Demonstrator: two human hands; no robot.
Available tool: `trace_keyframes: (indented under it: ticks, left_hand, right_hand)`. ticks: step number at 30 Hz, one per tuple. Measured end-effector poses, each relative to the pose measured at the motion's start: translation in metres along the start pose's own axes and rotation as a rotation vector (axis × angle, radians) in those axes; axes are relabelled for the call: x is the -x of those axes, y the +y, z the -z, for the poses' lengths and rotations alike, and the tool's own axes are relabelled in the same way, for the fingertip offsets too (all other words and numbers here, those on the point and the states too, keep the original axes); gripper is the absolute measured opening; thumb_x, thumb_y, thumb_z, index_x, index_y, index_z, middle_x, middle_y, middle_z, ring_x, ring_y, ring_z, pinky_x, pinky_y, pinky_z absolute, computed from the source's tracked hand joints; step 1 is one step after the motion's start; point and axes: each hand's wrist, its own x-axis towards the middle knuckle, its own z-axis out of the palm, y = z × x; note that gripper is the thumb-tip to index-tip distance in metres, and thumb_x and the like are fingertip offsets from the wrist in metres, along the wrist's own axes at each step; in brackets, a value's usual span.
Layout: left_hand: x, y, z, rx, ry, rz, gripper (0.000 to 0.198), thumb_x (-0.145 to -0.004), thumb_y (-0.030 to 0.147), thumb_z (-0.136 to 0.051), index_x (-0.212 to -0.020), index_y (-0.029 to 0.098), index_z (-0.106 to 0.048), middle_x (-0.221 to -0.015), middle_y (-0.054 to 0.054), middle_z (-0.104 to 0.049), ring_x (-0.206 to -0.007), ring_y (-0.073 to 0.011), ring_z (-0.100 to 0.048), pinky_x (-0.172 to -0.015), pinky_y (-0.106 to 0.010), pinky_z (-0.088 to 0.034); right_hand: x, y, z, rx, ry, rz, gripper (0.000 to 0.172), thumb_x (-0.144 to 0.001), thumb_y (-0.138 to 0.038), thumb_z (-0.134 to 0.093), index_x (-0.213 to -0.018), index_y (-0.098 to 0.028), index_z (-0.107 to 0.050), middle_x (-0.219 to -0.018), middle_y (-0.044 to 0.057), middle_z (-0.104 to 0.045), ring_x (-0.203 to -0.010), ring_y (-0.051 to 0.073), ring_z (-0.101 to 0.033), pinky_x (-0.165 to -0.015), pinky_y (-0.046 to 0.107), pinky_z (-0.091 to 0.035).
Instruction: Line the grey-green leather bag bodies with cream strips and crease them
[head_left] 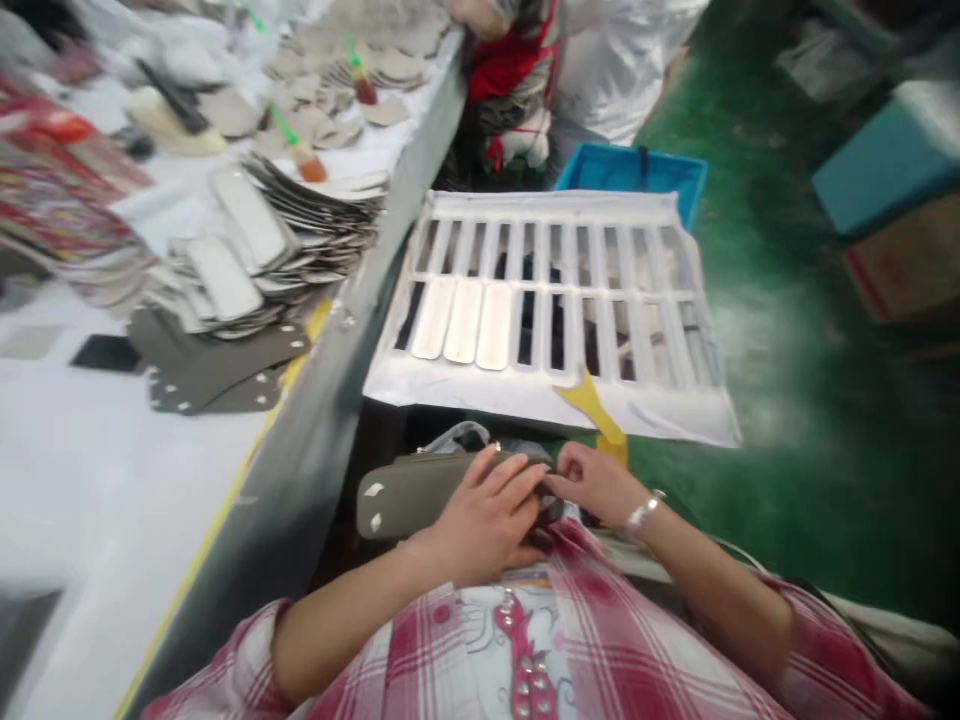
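At my lap lies a long grey-green panel point(412, 490) with rounded corners and white diamond marks at its left end. My left hand point(487, 515) is laid across its right part, fingers over the top and thumb below, gripping it. Closed in a pinch, my right hand point(596, 485) is at the panel's right end, close to the left fingertips. Exactly what the right fingertips pinch is partly hidden. Just beyond my hands stands a white slotted rack point(442, 385), with several white rounded strips point(464, 320) lying on its left half. A yellow scraper-shaped tool point(592, 405) is at its near edge.
On my left runs a white-topped table point(187, 490) bearing stacked panels point(232, 275), grey-green pieces point(217, 370) and small bottles with green tips point(300, 150). A blue crate point(637, 170) stands behind the rack. Boxes point(892, 160) are at right on the green floor point(780, 390).
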Motion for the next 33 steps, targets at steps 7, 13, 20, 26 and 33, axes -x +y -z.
trace_keyframes:
  ticks: [7,13,20,26,33]
  left_hand:
    - [0.114,-0.022,0.029,0.129,0.586,0.932,0.023,-0.080,0.035,-0.053,-0.096,0.018,-0.054,-0.092,-0.005,-0.057,-0.088,-0.0165,-0.053,-0.080,-0.030,-0.043]
    - [0.155,-0.044,0.035,0.620,0.452,1.277,0.028,-0.076,0.045,-0.056,-0.070,0.017,-0.054,-0.060,0.004,-0.050,-0.056,-0.0105,-0.045,-0.054,-0.022,-0.037]
    - [0.155,-0.056,0.031,0.779,0.481,1.291,0.032,-0.072,0.045,-0.060,-0.062,0.016,-0.053,-0.054,0.005,-0.048,-0.052,-0.0088,-0.040,-0.050,-0.021,-0.032]
    - [0.162,-0.066,0.033,0.857,0.451,1.229,0.030,-0.072,0.043,-0.059,-0.060,0.015,-0.055,-0.056,0.003,-0.052,-0.054,-0.0097,-0.045,-0.051,-0.021,-0.035]
    - [0.165,-0.079,0.036,0.867,0.330,1.097,0.024,-0.071,0.037,-0.058,-0.060,0.016,-0.053,-0.055,0.004,-0.051,-0.052,-0.0089,-0.044,-0.048,-0.020,-0.033]
  right_hand:
    - [0.004,-0.035,-0.001,0.251,0.270,0.279,0.048,-0.079,-0.052,-0.049,-0.108,-0.013,-0.048,-0.100,0.012,-0.056,-0.088,0.023,-0.056,-0.078,0.037,-0.046]
    - [-0.014,-0.128,-0.069,0.408,0.073,0.777,0.078,-0.071,-0.056,-0.060,-0.129,-0.010,-0.036,-0.129,0.016,-0.042,-0.117,0.028,-0.038,-0.100,0.043,-0.031]
    - [-0.033,-0.148,-0.100,0.499,-0.033,0.771,0.083,-0.066,-0.057,-0.064,-0.129,-0.009,-0.039,-0.129,0.015,-0.042,-0.114,0.029,-0.039,-0.096,0.044,-0.032]
    - [-0.031,-0.149,-0.099,0.535,-0.052,0.777,0.080,-0.067,-0.055,-0.063,-0.130,-0.011,-0.039,-0.130,0.014,-0.042,-0.115,0.028,-0.038,-0.095,0.043,-0.032]
    - [-0.034,-0.148,-0.103,0.567,-0.063,0.785,0.083,-0.068,-0.059,-0.062,-0.131,-0.012,-0.037,-0.130,0.013,-0.042,-0.115,0.028,-0.038,-0.093,0.043,-0.033]
